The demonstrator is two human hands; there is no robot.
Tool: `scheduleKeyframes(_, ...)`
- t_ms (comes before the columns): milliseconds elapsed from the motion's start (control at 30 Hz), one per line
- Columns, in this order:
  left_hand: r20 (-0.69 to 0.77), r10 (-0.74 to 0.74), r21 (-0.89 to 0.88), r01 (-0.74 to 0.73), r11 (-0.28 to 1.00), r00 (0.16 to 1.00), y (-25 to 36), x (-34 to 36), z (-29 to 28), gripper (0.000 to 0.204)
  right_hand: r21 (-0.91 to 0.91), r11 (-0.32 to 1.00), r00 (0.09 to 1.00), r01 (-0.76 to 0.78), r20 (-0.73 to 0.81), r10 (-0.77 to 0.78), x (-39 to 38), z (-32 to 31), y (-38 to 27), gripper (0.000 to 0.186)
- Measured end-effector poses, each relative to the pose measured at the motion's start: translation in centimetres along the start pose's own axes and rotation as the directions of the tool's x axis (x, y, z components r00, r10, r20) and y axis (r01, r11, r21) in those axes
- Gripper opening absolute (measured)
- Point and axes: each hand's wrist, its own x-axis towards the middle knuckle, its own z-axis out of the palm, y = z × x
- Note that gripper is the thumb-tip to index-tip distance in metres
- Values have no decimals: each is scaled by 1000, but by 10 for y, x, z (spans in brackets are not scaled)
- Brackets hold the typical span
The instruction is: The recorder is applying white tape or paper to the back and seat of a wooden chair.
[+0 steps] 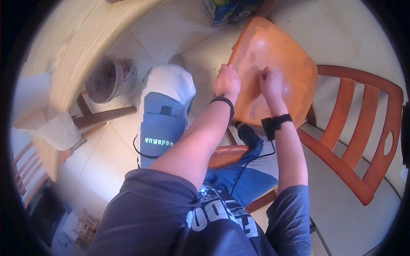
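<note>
An orange wooden chair seat [294,59] with a glossy, smudged surface lies in front of me. At its left edge is my left hand [227,82], closed, with the fingers curled over the rim. My right hand [271,84] is over the middle of the seat, its fingers pinched together and pointing down at the surface. Whatever lies between those fingers is too small or hidden to make out. Dark bands circle both wrists, and a thin black cable runs from the right one.
The chair's slatted back [361,128] extends to the right. My leg in blue and white trousers [164,111] is left of the seat. A pale wooden table [85,38] curves along the upper left, with a dirty bucket [106,81] beside it. A dark printed box [228,10] sits beyond the seat.
</note>
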Motion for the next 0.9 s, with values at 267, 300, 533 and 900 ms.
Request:
scheduleKeyframes(267,56,-2,16,1,1000,998,-1,-1,-2,33,-52,990,985,128,125,-120,-92,20,-28,8)
scheduleKeyframes(300,59,1,11,-2,1000,998,-2,0,-1,33,-107,976,974,189,146,-173,-104,22,-34,8)
scheduleKeyframes(533,-36,66,-3,-66,998,997,-3,1,2,37,-158,978,973,139,207,-105,-89,-11,-30,11)
scheduleKeyframes(900,49,-37,34,35,999,998,2,0,0,33,9,999,999,-40,8,40,48,-20,-13,16)
